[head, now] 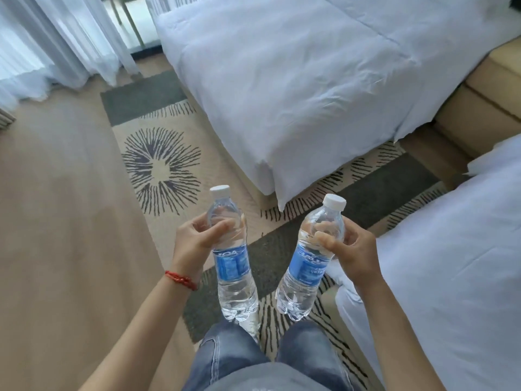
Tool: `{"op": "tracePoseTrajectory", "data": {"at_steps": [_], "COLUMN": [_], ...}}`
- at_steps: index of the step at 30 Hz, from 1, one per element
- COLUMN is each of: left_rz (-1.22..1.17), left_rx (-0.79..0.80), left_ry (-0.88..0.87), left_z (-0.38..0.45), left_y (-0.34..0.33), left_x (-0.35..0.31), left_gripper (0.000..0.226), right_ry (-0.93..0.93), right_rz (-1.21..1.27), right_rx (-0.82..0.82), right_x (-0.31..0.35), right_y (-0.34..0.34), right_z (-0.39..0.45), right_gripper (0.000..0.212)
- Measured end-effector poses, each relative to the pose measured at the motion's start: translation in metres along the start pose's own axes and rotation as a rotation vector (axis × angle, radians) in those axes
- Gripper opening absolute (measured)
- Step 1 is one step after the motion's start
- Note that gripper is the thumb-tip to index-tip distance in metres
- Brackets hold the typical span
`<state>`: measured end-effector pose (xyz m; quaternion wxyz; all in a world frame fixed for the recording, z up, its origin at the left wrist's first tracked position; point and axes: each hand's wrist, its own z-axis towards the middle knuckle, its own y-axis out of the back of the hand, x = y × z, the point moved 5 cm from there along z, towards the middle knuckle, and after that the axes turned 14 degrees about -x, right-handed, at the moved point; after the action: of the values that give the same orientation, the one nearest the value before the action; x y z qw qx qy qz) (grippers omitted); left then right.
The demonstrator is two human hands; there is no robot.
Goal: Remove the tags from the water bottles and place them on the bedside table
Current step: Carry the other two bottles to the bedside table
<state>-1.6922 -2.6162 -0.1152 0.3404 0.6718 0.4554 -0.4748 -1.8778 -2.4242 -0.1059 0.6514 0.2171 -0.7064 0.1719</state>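
I hold two clear plastic water bottles, each with a white cap and a blue label. My left hand (194, 241) grips the left bottle (231, 249) around its upper body and keeps it upright. The right bottle (307, 263) is in my right hand (352, 249), gripped just above its label and tilted with the cap leaning right. Both bottles hang in the air above my knees in blue jeans. A red string bracelet circles my left wrist. No bedside table shows in this view.
A white-covered bed (296, 80) fills the upper middle, and a second white bed (451, 263) is at the right. Between them lies a patterned beige and grey carpet (160, 165). Sheer curtains (56, 38) hang at the upper left; a beige base (485, 94) sits at the upper right.
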Motion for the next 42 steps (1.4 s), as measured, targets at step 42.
{"op": "tracePoseTrajectory", "data": {"at_steps": [42], "left_rz": [0.302], "left_rx": [0.849], "left_ry": [-0.121], "left_z": [0.268], "left_y": [-0.642], "left_x": [-0.102], "left_gripper": [0.012], "right_ry": [-0.107], "right_rz": [-0.103], "right_rx": [-0.994], "right_x": [0.016], "right_y": [0.289], "right_z": [0.392], "right_gripper": [0.031]}}
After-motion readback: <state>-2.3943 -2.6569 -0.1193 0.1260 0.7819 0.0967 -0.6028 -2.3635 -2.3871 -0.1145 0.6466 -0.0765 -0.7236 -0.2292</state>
